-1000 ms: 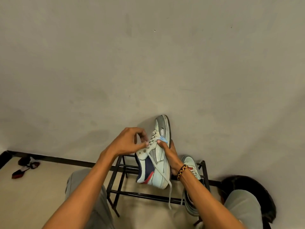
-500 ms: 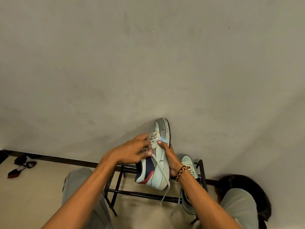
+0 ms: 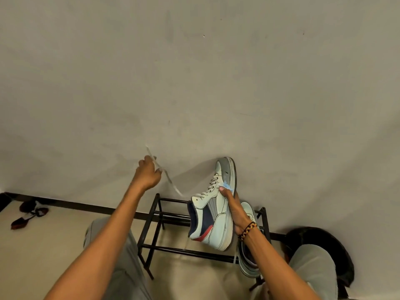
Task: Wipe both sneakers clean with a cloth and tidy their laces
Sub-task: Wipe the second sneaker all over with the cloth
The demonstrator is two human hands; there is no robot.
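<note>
Lacing was the step in hand, judged from how things lay. The right hand [image 3: 234, 210] gripped a pale mint high-top sneaker with a navy side panel and red heel flash [image 3: 213, 207], toe up, above the black metal-bar shoe rack [image 3: 154, 215], and a scrap of light blue cloth [image 3: 227, 186] was pinched under its fingers against the shoe's side. The left hand [image 3: 149, 173], up and to the left of the rack, was curled round a flat whitish lace [image 3: 171, 182] and held it drawn out taut from the sneaker's upper eyelets, its free end sticking up past the knuckles. The second pale mint sneaker [image 3: 249, 215] sat on the rack's right end, partly hidden behind the right forearm, with a loose lace end hanging below it. Whether either shoe had been wiped could not be told; the held one showed grey scuffing at the toe. By appearance the laces of both shoes remained untidied, so much of the task seemed left. A pair of dark sandals [image 3: 29, 214] lay on the floor well left of the rack.
</note>
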